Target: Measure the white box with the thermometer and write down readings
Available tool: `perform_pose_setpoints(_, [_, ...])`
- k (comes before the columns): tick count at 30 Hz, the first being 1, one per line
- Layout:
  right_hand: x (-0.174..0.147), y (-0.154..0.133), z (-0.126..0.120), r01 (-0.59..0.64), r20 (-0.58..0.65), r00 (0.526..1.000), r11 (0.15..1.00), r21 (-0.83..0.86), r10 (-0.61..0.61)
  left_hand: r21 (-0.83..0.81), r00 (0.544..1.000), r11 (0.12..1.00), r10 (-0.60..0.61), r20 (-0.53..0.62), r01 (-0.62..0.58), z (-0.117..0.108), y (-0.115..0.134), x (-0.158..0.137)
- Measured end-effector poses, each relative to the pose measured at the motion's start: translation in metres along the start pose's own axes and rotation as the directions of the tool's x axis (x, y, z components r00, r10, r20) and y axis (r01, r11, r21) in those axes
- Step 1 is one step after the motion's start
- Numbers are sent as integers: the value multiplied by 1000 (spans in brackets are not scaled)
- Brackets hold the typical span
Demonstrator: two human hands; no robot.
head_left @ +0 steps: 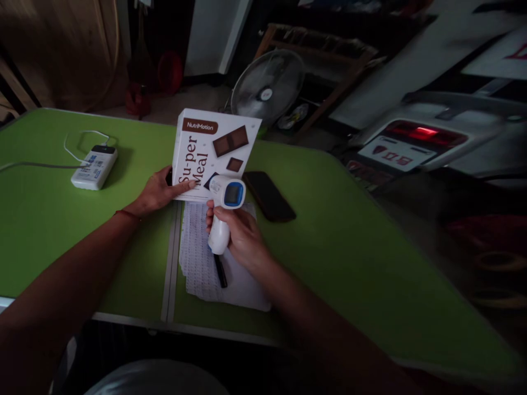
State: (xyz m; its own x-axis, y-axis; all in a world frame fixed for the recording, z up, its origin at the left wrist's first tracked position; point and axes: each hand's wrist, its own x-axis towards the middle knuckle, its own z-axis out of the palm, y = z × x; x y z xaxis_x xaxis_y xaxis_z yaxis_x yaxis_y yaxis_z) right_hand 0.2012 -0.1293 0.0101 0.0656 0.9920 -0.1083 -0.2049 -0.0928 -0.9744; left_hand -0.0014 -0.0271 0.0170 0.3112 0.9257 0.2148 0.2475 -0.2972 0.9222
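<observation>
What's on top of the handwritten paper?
A black pen. The NutriMotion box, infrared thermometer and right hand cover parts of the paper; anything there can't be seen.

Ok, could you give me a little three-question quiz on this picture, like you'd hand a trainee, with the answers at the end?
1. Which hand holds the white handheld device with the blue-framed screen?

2. True or false: the dark pen lies on the papers.

3. What name is on the brown banner of the white box?
A) Su-per Meal
B) NutriMotion
C) Chocolate Bar

Key:
1. The right hand.
2. True.
3. B.
</observation>
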Motion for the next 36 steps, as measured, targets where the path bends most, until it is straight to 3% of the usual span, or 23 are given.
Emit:
perform_pose_setpoints(7, [4,2,-6,53,30,998,997,-53,-51,-26,1000,1000,-3,-2,3,-1,-4,0])
perform_pose_setpoints(13, [5,4,-5,113,33,993,987,-114,-110,62,1000,998,-3,-30,5,-3,-10,1])
perform_pose_setpoints(36, [4,1,-2,102,19,995,979,-178,-100,46,999,998,34,18,-35,-6,-1,0])
